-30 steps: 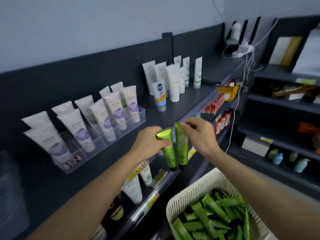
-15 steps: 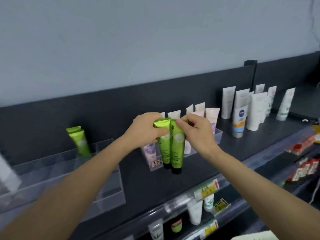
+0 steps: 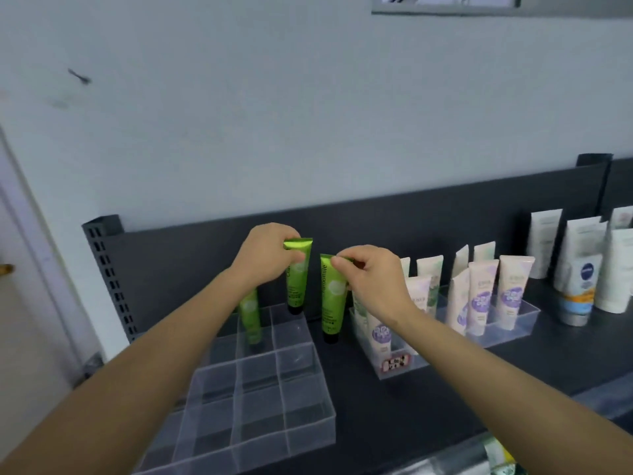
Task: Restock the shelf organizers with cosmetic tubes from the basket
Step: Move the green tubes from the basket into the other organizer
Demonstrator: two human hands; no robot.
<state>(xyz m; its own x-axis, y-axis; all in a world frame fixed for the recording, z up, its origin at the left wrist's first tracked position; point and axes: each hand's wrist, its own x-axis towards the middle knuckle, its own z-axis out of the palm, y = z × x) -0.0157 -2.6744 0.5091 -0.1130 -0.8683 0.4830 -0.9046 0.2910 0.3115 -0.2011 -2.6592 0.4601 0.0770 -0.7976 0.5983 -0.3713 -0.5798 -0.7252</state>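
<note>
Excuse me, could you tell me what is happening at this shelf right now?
A person is restocking. The left hand pinches a first green tube by its flat end, cap down, above the back row of the clear organizer. The right hand pinches a second green tube the same way, just right of that organizer. A third green tube stands in its back row.

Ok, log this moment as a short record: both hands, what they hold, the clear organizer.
left hand: pinches first green tube by its crimped end, cap down, over the organizer's back row
right hand: pinches second green tube likewise, cap down, by the organizer's right side
clear organizer: a stocked green tube stands in its back row
neighbour tray: white tubes with purple labels
</note>
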